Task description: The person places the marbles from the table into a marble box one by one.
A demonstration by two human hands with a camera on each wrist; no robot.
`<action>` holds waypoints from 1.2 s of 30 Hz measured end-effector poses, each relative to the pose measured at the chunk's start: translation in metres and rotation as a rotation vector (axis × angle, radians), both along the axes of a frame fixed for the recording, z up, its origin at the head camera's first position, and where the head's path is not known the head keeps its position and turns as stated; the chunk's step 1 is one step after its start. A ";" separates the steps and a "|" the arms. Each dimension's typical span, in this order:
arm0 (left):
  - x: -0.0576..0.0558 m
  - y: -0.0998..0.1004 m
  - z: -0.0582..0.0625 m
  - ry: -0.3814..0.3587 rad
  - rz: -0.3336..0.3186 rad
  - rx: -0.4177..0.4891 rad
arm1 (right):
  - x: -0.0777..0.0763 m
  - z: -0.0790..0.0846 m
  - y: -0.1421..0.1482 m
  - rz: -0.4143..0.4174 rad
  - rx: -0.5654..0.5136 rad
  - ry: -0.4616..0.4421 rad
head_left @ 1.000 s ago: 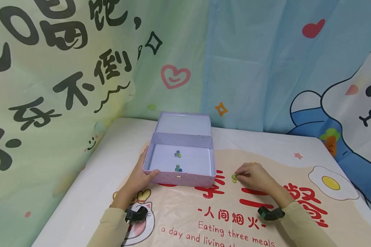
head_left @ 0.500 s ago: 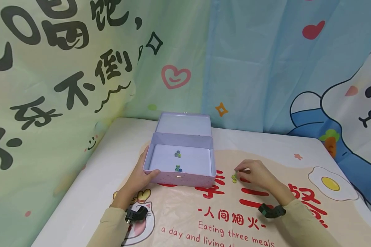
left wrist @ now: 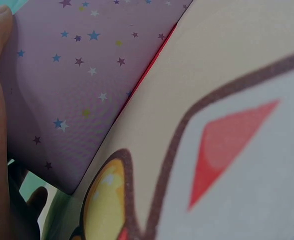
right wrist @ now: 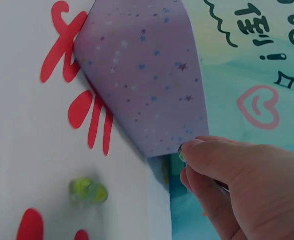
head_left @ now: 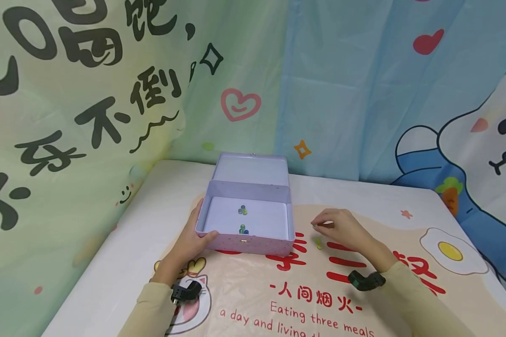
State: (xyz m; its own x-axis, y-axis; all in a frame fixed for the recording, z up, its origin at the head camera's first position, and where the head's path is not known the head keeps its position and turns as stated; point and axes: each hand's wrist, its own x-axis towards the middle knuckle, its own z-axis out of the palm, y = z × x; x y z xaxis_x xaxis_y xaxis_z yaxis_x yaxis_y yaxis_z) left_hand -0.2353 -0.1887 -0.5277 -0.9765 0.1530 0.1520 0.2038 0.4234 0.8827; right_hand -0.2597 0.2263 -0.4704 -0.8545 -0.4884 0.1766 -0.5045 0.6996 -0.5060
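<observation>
A lilac box [head_left: 246, 245] with a star pattern stands on the table, its lid [head_left: 251, 169] tipped back. Two small clusters of glass marbles, a rear one [head_left: 242, 210] and a front one [head_left: 243, 230], lie on its floor. My left hand [head_left: 192, 240] grips the box's left front corner, thumb over the front rim. To the right of the box, my right hand [head_left: 342, 230] is raised and pinches a glass marble [right wrist: 181, 153] between thumb and forefinger; the fingers cover most of it. Below that hand, yellow-green marbles [right wrist: 88, 190] rest on the table.
A printed table cover [head_left: 253, 285] with red lettering, a cat and a fried egg lies under everything. Behind the table hangs a patterned cloth [head_left: 329, 93]. Each wrist wears a dark band, the left one [head_left: 186, 292] and the right one [head_left: 366, 281].
My right hand has lifted from beside the yellow-green marbles and shifted a little left toward the box, a marble in its fingers. The left hand and box have stayed in place.
</observation>
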 end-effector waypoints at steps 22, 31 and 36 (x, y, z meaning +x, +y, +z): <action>0.001 0.001 0.003 -0.017 0.013 -0.006 | -0.024 0.030 -0.041 0.103 -0.015 -0.010; 0.001 0.001 0.004 -0.011 0.001 0.000 | -0.037 0.037 -0.055 0.180 0.029 0.002; 0.001 0.001 0.004 -0.017 0.009 -0.004 | -0.046 0.040 -0.064 0.223 0.078 -0.005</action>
State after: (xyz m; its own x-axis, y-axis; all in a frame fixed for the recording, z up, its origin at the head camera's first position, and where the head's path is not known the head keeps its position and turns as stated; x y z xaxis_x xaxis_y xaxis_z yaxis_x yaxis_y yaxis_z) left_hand -0.2348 -0.1878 -0.5242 -0.9803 0.1444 0.1346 0.1846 0.4291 0.8842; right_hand -0.3060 0.1618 -0.4301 -0.7246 -0.6774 0.1271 -0.6486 0.6078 -0.4581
